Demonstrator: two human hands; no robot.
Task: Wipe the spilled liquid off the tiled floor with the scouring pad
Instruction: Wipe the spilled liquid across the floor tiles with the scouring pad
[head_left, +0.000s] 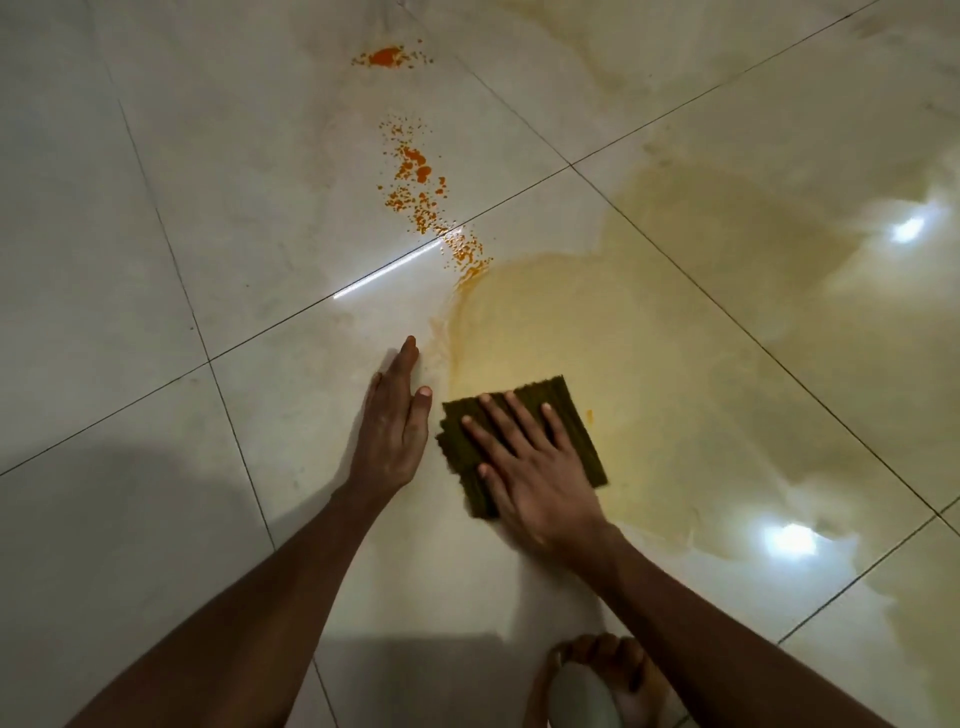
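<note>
A dark green scouring pad (582, 431) lies flat on the pale tiled floor (156, 260), at the near edge of a wide yellowish puddle (675, 338). My right hand (524, 467) presses on the pad with fingers spread over it. My left hand (392, 426) rests flat on the dry tile just left of the pad, fingers together, holding nothing. A trail of orange drops (421, 192) runs from the puddle's far left tip away from me, ending in an orange blot (387, 56).
The puddle spreads right and far across several tiles, with bright lamp reflections (787, 538) in it. A bare foot (608, 675) stands on a slipper at the bottom edge, below my right forearm. Dark grout lines cross the floor.
</note>
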